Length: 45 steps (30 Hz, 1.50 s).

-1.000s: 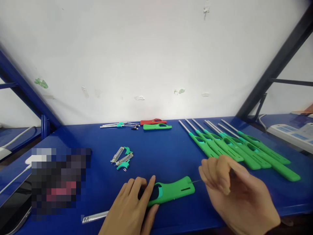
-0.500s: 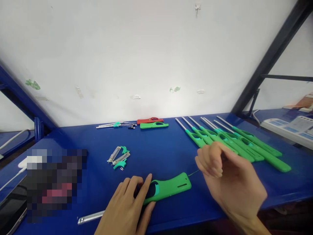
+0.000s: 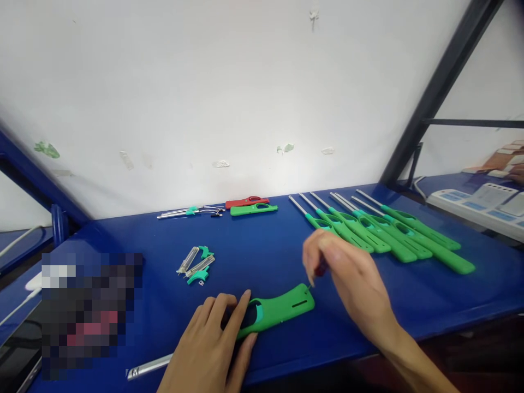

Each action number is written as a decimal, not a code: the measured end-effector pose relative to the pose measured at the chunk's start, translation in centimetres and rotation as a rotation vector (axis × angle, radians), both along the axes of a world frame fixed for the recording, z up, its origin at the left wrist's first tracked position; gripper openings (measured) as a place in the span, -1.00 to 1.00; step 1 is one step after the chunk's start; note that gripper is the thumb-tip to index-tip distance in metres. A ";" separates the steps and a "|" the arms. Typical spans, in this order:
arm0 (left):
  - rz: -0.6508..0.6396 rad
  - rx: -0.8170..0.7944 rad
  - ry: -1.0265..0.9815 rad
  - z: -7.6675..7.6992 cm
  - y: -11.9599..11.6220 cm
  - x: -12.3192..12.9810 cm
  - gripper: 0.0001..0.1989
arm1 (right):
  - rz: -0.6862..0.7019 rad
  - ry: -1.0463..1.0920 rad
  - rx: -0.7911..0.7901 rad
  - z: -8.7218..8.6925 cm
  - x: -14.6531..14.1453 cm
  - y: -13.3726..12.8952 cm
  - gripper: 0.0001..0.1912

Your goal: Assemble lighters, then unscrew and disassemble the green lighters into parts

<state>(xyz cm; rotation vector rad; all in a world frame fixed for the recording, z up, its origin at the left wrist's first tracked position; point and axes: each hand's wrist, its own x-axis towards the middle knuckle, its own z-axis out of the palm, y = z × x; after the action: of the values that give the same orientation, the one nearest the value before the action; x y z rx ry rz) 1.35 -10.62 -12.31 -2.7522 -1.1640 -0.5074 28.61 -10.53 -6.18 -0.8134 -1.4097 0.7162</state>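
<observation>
A long-nosed lighter (image 3: pixel 282 311) with a green handle lies on the blue table, its metal tube pointing left toward me. My left hand (image 3: pixel 213 341) is closed over its trigger end, fingers on the far side and thumb on the near side. Just above the handle's right end is my right hand (image 3: pixel 347 278), its fingers pinched together. A thin dark strand (image 3: pixel 308 287) runs from these fingertips to the small hole at that end; its kind is too fine to tell, and the rest of it is hidden in the fingers.
Several green lighters (image 3: pixel 393 234) lie side by side at the right. Clear tanks and teal triggers (image 3: pixel 198 265) sit left of centre. Tubes with wires (image 3: pixel 184 212), a red shell (image 3: pixel 245 202) and a green shell (image 3: pixel 254 209) lie along the wall. A blurred item (image 3: pixel 94 311) is at left.
My right hand has moved left and closer to the handle's end, shortening the visible strand. My left hand keeps its hold on the lighter. The whole view has shifted slightly.
</observation>
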 end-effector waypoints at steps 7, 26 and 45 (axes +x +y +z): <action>-0.001 0.041 -0.023 0.1 0.1 0.1 -0.50 | -0.168 -0.241 0.060 0.8 1.5 0.0 -0.77; 0.014 0.033 -0.014 -0.1 0.2 0.1 -0.48 | -0.054 -0.225 0.037 1.3 2.8 0.4 -0.81; 0.001 0.037 -0.026 0.1 0.0 0.1 -0.49 | -0.001 -0.216 0.066 1.4 2.8 0.5 -0.80</action>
<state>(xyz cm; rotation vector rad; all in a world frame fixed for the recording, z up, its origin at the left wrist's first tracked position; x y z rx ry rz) 1.49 -10.63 -12.24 -2.7216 -1.1502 -0.5609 31.36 -10.05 -4.80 -0.8587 -1.6181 0.5910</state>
